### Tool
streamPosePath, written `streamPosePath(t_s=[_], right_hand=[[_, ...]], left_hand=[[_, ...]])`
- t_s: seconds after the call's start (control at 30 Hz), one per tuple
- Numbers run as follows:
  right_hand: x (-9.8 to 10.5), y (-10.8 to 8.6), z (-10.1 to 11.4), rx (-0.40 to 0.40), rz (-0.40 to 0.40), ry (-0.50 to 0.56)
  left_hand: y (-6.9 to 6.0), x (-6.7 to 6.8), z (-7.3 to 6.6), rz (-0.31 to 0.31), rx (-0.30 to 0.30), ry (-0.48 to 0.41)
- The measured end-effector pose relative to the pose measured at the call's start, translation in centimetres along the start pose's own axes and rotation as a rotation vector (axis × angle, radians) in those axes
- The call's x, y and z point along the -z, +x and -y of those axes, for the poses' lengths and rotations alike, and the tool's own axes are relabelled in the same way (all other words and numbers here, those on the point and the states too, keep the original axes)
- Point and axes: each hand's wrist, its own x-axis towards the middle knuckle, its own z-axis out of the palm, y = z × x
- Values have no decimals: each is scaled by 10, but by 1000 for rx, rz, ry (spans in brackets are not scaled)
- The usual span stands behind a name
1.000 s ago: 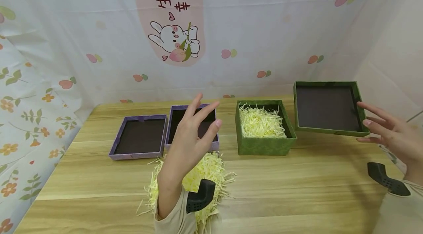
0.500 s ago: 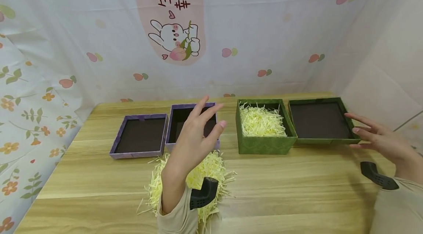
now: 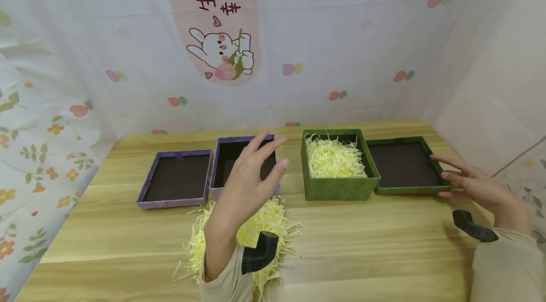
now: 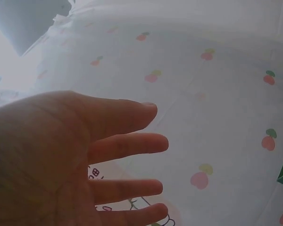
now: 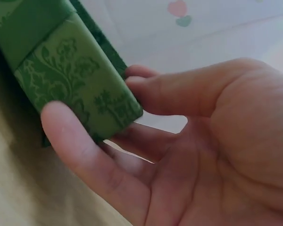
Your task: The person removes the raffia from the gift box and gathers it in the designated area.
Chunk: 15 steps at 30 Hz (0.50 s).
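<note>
My right hand (image 3: pixel 479 190) grips the right end of a shallow green box lid (image 3: pixel 403 167), its dark inside facing up. In the right wrist view, the thumb lies at the rim of the patterned green lid (image 5: pixel 68 80) and a finger presses its outer side. Left of it stands a deeper green box (image 3: pixel 341 189) holding pale yellow shredded paper (image 3: pixel 334 157). My left hand (image 3: pixel 245 186) hovers with fingers spread and holds nothing. It partly hides a purple box (image 3: pixel 223 160) with a dark inside and a heap of yellow shredded paper (image 3: pixel 268 226) on the table.
A shallow purple lid (image 3: pixel 179 178) lies left of the purple box, inside up. All of these are on a wooden table (image 3: pixel 367 254). A white printed cloth (image 3: pixel 341 46) hangs behind the table, with more cloth at both sides.
The right hand has lowered the green lid from a raised, tilted position to beside the green box, moving it slightly left. The left hand has barely moved.
</note>
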Motion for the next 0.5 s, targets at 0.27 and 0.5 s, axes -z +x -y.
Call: streamPosePath(t_s=[0.27, 0.5], right_hand=[[-4, 4, 3, -21, 8, 24], [-1, 6, 8, -32, -19, -8]], left_hand=[[0, 0, -1, 11, 4, 3], [3, -2, -2, 33, -3, -7]])
